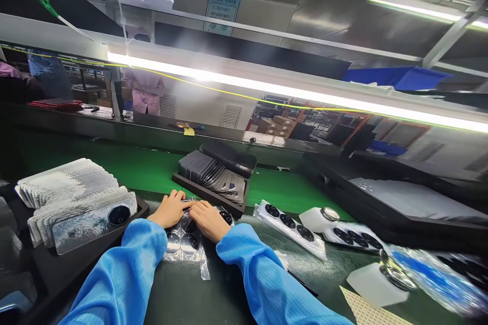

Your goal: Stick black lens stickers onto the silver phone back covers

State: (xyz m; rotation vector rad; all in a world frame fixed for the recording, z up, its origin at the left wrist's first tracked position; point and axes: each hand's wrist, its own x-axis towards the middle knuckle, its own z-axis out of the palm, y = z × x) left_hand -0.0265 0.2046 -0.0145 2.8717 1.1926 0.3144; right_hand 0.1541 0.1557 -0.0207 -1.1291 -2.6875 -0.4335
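Note:
Both of my hands meet at the middle of the dark green work surface, over a clear plastic pack (182, 245) with round black camera-ring parts in it. My left hand (170, 209) has its fingers bent at the pack's top edge. Beside it, my right hand (208, 219) presses on the pack, its fingers close together and touching the left fingertips. Just beyond my hands stands a dark tray (213, 187) with rows of thin dark plates. On the left, a black tray (142, 208) holds many patterned phone back panels (86, 221).
Strips of black ring parts (287, 223) lie to the right, near two white pump bottles (377, 284), a dotted yellow sheet (366, 310) and blue-tinted plastic bags (438, 274). A large black tray (400, 203) stands at right. People stand beyond the bench.

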